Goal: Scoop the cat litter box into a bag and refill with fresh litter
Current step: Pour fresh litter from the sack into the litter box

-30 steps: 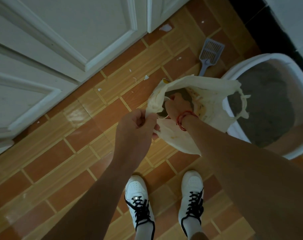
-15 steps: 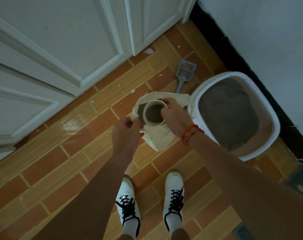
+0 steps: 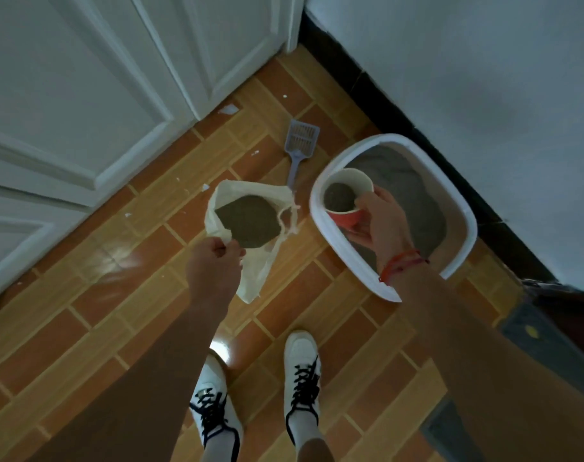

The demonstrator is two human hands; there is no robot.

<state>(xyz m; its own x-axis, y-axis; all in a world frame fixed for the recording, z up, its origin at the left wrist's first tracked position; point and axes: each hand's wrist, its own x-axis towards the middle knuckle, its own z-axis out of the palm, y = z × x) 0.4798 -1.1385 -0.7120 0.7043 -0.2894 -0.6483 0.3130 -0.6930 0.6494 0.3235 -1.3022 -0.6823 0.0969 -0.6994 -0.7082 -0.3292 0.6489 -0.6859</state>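
No text, label or number can be read anywhere (too dim).

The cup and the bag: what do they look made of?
The cup looks like paper: matte white inside, red outside, thin rolled rim. The bag seems thin cream plastic or cloth: limp, crumpled, frayed edges; too dim to settle.

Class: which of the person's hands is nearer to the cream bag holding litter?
Left. The left hand pinches the near edge of the cream bag; the right hand holds a red paper cup over the white litter box, apart from the bag.
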